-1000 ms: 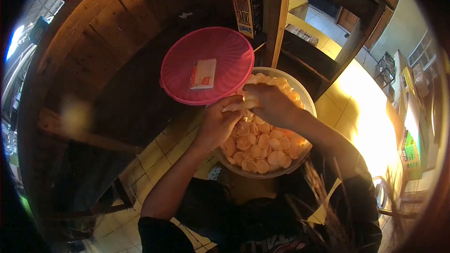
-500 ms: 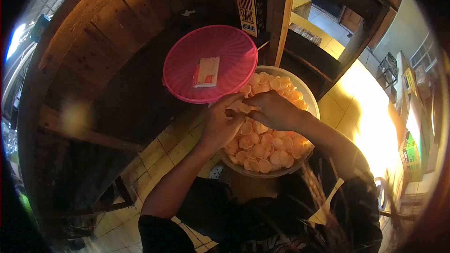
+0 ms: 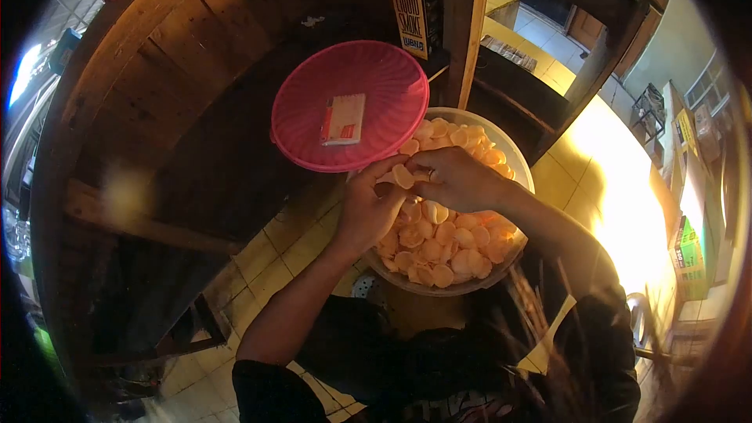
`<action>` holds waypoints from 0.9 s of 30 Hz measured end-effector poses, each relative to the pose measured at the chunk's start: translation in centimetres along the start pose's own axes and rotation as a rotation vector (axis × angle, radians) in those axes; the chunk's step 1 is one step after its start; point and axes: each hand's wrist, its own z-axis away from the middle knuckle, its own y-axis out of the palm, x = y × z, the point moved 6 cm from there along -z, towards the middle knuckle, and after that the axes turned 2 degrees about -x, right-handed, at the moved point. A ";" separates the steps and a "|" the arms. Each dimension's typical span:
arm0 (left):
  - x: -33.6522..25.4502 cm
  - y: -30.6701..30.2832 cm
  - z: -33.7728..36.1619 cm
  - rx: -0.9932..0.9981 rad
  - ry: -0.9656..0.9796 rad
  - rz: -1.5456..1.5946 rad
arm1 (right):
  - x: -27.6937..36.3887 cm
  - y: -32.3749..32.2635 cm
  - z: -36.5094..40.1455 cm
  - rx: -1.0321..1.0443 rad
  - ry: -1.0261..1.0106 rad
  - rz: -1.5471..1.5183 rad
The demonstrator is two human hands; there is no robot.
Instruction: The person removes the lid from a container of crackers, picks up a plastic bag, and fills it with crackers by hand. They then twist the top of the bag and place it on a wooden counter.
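Crackers (image 3: 439,244), pale orange, round and slightly cupped, fill a white bowl (image 3: 518,166); left hand (image 3: 366,213) and right hand (image 3: 460,180) pinch one cracker (image 3: 403,176) between closed fingertips.

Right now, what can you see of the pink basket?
The pink basket is round and shallow, plastic by its look, with ribs fanning out to the rim. It lies open side up against dark wooden boards. A small white and red packet lies flat in its middle. Its near edge overlaps the rim of the white bowl of crackers. The left hand reaches just under that edge; whether they touch cannot be told.
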 end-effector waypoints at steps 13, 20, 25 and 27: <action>0.3 -1.1 -0.5 -0.086 -0.110 -0.075 | -1.5 0.1 -0.4 -0.049 -0.049 -0.143; -0.2 -0.7 -0.3 -0.083 -0.051 0.107 | 0.0 1.5 0.0 0.027 -0.114 0.200; -0.1 -1.8 -0.8 -0.107 0.021 0.037 | -0.1 0.9 0.1 -0.152 -0.099 -0.075; -0.2 -2.2 -0.8 -0.171 0.079 -0.217 | -1.2 0.8 -0.3 -0.142 -0.027 -0.128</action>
